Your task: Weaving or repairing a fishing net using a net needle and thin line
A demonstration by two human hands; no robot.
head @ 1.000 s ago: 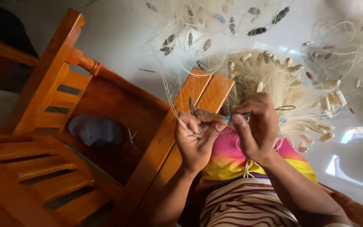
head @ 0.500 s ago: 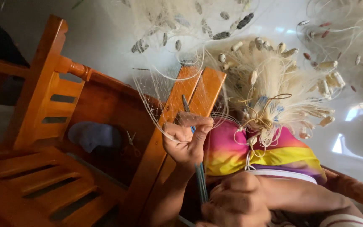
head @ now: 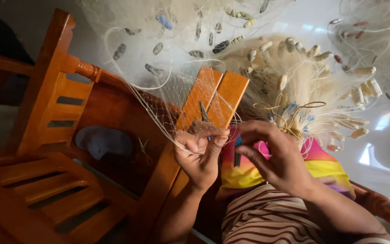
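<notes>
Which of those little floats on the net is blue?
The blue float, high at the upper left of the net; the others look grey, dark or cream.

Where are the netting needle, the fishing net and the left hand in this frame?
netting needle (head: 237, 151), head view, on its dark shaft by the right fingers.
fishing net (head: 159, 106), head view, on the stretched mesh above the chair.
left hand (head: 200, 153), head view, on the palm.

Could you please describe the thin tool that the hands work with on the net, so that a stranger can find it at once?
Start at the orange wooden chair, then follow the pale fishing net down to the two hands. Between the left hand and the right hand stands a netting needle. Unlike the oval floats around it, it is dark, slim and flat.
</notes>
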